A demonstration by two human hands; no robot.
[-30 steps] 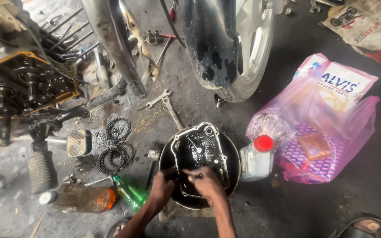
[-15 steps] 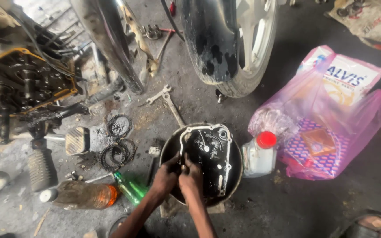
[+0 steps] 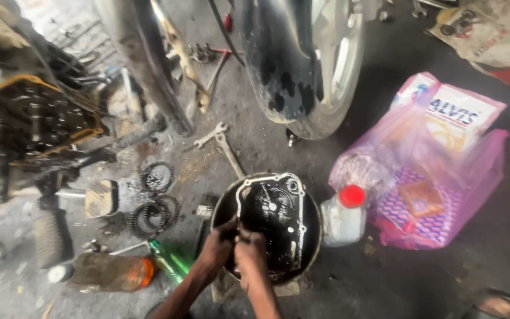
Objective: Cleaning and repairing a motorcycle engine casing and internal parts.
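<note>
Both hands, left (image 3: 218, 247) and right (image 3: 251, 253), fingers closed on the oily cover (image 3: 273, 218) at its 7 o'clock edge. Heavy, stiff metal, looks slippery; grip the rim.

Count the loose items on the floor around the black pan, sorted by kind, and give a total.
Wrenches: 2
Toothed clutch rings: 3, as far as can be told
Bottles (white with red cap, green, brown): 3
Pink plastic bags: 1
Total: 9
</note>
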